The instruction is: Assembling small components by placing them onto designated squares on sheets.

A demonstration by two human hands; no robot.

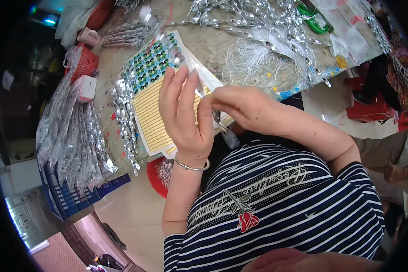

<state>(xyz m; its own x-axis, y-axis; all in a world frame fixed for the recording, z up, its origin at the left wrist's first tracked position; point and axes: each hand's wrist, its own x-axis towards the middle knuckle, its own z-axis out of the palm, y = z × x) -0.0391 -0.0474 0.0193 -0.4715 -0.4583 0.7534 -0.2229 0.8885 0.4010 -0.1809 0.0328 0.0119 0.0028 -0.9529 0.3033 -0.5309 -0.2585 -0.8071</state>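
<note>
Both my hands come together over sheets on the table. My left hand (186,115), with a metal bangle at the wrist, has its fingers stretched upward and its thumb close to the right fingertips. My right hand (242,106) is bent inward, thumb and forefinger pinched. A shiny silver foil strand (216,119) shows below the right fingers, ending in a clear, wispy tip (231,139); the fingers hide its rest. Beneath lie a sheet of green and blue eye-like stickers (152,63) and a yellow sheet with rows of dark lines (154,120).
Twisted silver foil strands (124,118) lie left of the sheets, with plastic-wrapped bundles (75,145) over the table edge. White strings (249,59) and more foil spread at the back right. A red basket (86,61) stands left; a red basin (157,179) sits below.
</note>
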